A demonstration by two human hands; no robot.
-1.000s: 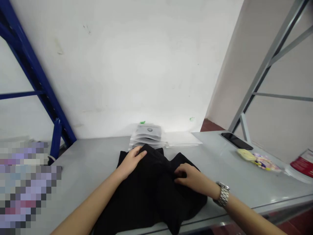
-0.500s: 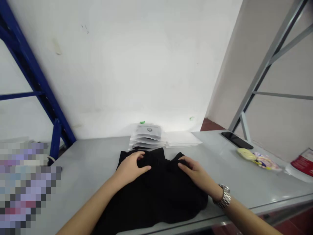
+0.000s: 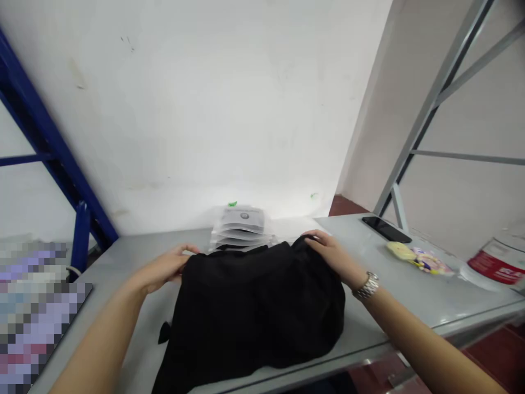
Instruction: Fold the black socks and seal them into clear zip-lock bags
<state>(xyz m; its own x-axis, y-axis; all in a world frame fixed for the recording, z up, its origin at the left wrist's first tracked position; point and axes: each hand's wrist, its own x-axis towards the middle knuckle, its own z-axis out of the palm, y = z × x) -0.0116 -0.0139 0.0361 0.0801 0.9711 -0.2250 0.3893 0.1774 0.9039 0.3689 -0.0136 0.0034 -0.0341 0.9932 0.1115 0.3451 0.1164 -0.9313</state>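
The black garment (image 3: 254, 312) lay at six o'clock on the grey table (image 3: 422, 298), seemingly being straightened. The left hand (image 3: 168, 267), half-curled, met its ten-o'clock corner, any grip hidden; the right hand (image 3: 330, 256), nearly closed, pinched its one-o'clock edge. Further smoothing would call for even tension.

Black cloth (image 3: 254, 312) cut off below; red label (image 3: 494, 267) blurred past reading.

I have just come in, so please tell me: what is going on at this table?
A person is handling a black garment on the grey table. The left hand is at its far left corner; the right hand is on a bunched part at the far right. Behind the garment lie translucent plastic bags; a phone lies off to the right.
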